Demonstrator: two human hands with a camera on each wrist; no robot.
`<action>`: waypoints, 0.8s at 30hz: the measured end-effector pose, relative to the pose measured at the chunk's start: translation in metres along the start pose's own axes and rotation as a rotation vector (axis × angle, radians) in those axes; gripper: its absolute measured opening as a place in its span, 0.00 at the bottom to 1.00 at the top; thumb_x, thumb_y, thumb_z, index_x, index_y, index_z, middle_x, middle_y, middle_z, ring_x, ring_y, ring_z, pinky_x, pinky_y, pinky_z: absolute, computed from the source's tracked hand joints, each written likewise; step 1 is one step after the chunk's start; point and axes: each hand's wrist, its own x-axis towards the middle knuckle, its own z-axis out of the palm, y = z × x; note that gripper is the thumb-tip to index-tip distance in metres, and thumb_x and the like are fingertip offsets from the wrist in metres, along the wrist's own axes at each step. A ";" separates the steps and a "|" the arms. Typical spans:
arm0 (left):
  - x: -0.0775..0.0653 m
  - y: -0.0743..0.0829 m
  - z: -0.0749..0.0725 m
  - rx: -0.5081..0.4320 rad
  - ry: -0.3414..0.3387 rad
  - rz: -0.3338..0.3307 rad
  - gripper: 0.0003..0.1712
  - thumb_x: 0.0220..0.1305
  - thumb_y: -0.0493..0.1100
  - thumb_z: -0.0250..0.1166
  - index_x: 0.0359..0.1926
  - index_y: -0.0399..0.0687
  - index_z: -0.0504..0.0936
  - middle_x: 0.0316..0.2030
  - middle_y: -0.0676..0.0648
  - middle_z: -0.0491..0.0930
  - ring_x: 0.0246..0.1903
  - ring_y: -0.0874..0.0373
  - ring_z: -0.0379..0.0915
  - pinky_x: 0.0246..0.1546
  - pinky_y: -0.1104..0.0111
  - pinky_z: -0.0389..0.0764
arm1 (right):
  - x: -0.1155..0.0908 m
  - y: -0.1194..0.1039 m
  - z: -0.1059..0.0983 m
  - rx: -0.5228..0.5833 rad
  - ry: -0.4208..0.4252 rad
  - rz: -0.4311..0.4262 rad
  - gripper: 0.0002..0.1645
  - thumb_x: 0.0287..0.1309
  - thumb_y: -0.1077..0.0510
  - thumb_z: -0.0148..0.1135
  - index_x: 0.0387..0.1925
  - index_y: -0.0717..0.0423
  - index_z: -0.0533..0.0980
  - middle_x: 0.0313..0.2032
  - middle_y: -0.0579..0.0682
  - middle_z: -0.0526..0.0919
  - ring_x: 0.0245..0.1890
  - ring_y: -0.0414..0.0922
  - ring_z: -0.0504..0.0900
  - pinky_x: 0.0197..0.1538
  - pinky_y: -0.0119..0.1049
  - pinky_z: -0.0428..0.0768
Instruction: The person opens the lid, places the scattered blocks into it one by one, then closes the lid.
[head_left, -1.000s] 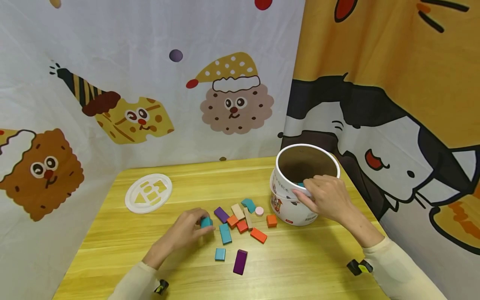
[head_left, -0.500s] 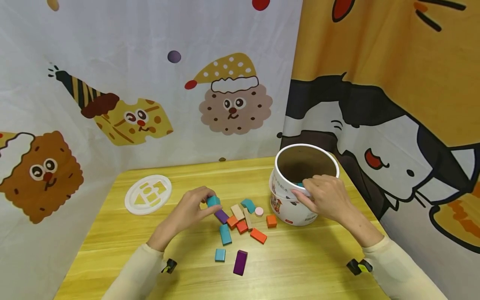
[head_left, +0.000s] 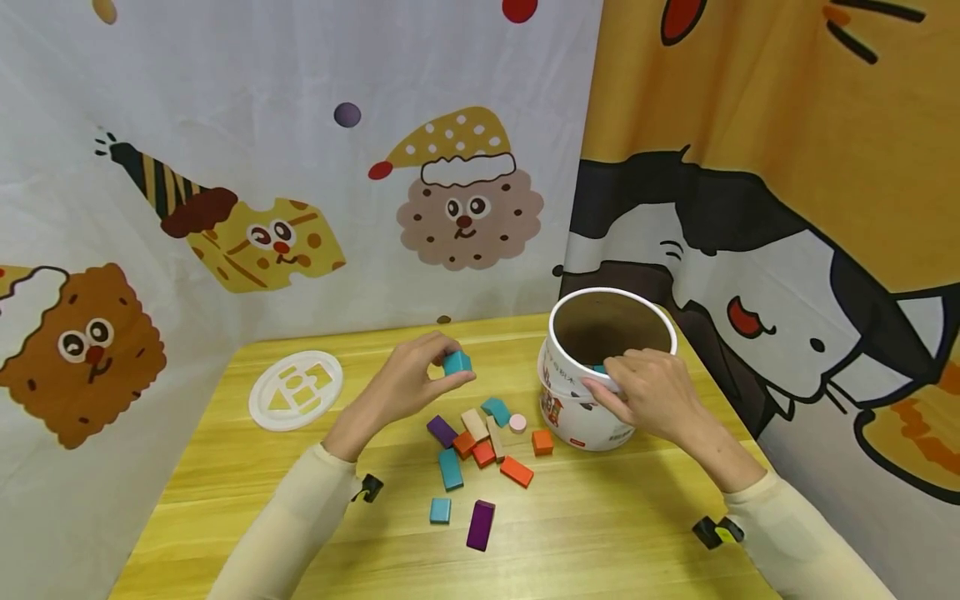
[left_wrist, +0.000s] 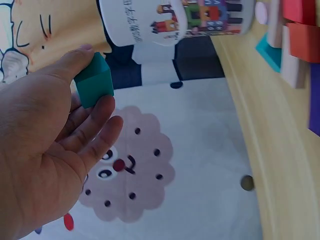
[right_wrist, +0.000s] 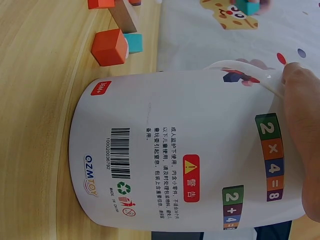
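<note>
Teal cube-like block point(head_left: 457, 363), pinched in left hand point(head_left: 405, 379), sits nearer back edge of worktop point(head_left: 615, 517); right hand point(head_left: 651, 392) clamps white cylindrical bucket point(head_left: 588, 427); loose coloured blocks point(head_left: 483, 453) remain outside.

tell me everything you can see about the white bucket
The white bucket is round, smooth and open-topped, with a white rim, a brownish inside and a curved white band, apparently a handle. Its wall, plastic or card by its look, carries a barcode, Chinese text, a red warning panel, an OZMTOY logo and coloured sums such as 2×4=8. It stands on the wooden table, on the person's right. The right hand grips its near rim; something blue shows just inside.
</note>
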 end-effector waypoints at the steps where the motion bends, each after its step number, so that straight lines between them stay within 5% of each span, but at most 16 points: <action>1: 0.004 0.002 0.000 -0.006 0.001 0.004 0.15 0.73 0.49 0.80 0.50 0.45 0.88 0.41 0.50 0.88 0.40 0.59 0.85 0.46 0.64 0.90 | 0.000 0.000 0.000 -0.001 -0.001 0.000 0.39 0.88 0.30 0.45 0.21 0.48 0.67 0.17 0.38 0.58 0.19 0.36 0.54 0.26 0.29 0.48; 14: 0.058 0.025 0.011 -0.071 0.038 0.069 0.17 0.72 0.48 0.81 0.51 0.42 0.89 0.42 0.47 0.88 0.43 0.54 0.86 0.50 0.58 0.92 | -0.001 -0.001 0.000 -0.003 0.001 0.002 0.40 0.88 0.30 0.45 0.20 0.48 0.66 0.17 0.38 0.57 0.18 0.37 0.54 0.26 0.29 0.47; 24: 0.100 0.048 0.021 -0.077 0.044 0.188 0.18 0.71 0.47 0.81 0.52 0.40 0.88 0.42 0.47 0.87 0.43 0.53 0.85 0.50 0.61 0.91 | 0.000 0.001 0.002 -0.001 0.022 -0.019 0.39 0.88 0.30 0.46 0.21 0.48 0.67 0.16 0.38 0.58 0.18 0.36 0.54 0.25 0.29 0.48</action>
